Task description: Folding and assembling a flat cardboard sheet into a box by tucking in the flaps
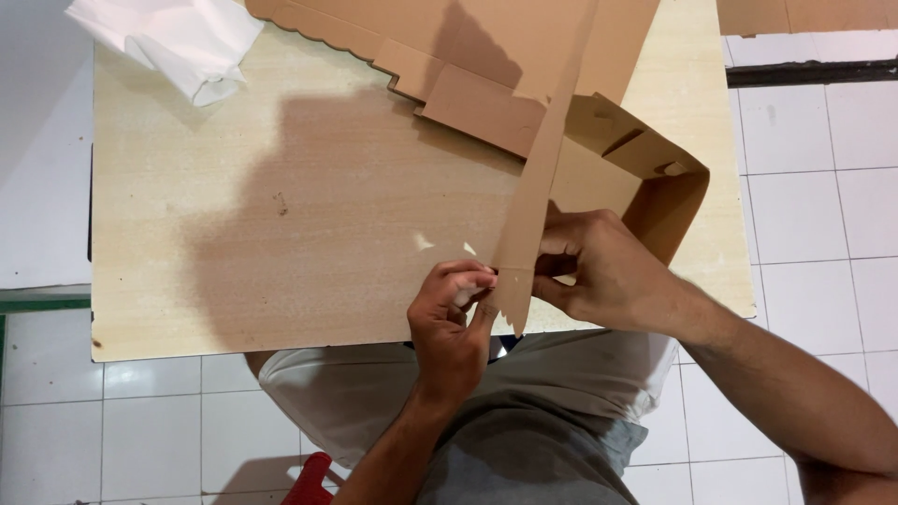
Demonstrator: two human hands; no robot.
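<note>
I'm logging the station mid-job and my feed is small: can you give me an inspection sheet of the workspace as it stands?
Surface: light wood-grain table, mostly bare on its left half, a small dark mark near the middle.
Job's things: brown cardboard box blank, partly folded; one raised panel stands on edge, a folded-up corner on the right.
Clutter: crumpled white sheet at the far left corner, overhanging the edge.
Hands: left hand pinches the near end of the raised panel; right hand grips it from the other side.
Cables: nothing seen.
Surroundings: white tiled floor, more cardboard top right, a red object under the table edge.
</note>
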